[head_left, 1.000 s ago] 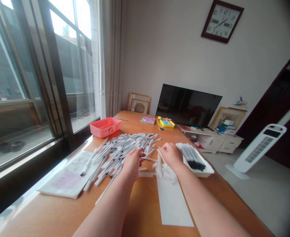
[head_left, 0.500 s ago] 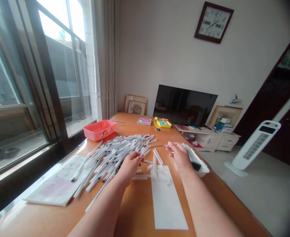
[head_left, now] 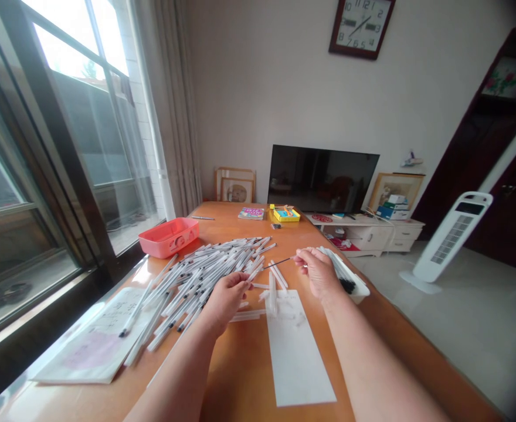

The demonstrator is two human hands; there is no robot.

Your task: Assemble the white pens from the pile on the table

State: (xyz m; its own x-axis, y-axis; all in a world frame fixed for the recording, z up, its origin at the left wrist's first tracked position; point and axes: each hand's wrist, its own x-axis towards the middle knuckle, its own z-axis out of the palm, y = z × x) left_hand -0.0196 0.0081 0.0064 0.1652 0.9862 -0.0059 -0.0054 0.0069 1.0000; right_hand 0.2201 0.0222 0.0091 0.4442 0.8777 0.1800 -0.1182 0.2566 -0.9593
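My left hand (head_left: 227, 296) is closed on a translucent white pen barrel (head_left: 256, 268), held low over the right edge of a big heap of similar pens (head_left: 205, 275). Pinched in my right hand (head_left: 316, 271) is a thin dark pen refill (head_left: 279, 263), which slants down from my fingertips towards the barrel's end. Whether its tip sits inside the barrel I cannot tell. Below and between the hands, several loose clear tubes (head_left: 272, 296) lie on the table and on a long white sheet (head_left: 301, 357).
Close by my right hand, a white tray (head_left: 363, 291) holds pens with black ends. A red plastic box (head_left: 169, 237) stands behind the heap, and a booklet (head_left: 93, 346) lies at the left. Farther back are a magazine (head_left: 251, 213) and a yellow box (head_left: 287, 216).
The camera view has turned slightly, shifting most of the scene left. The refill slants more steeply between my hands. Both hands keep their grips.
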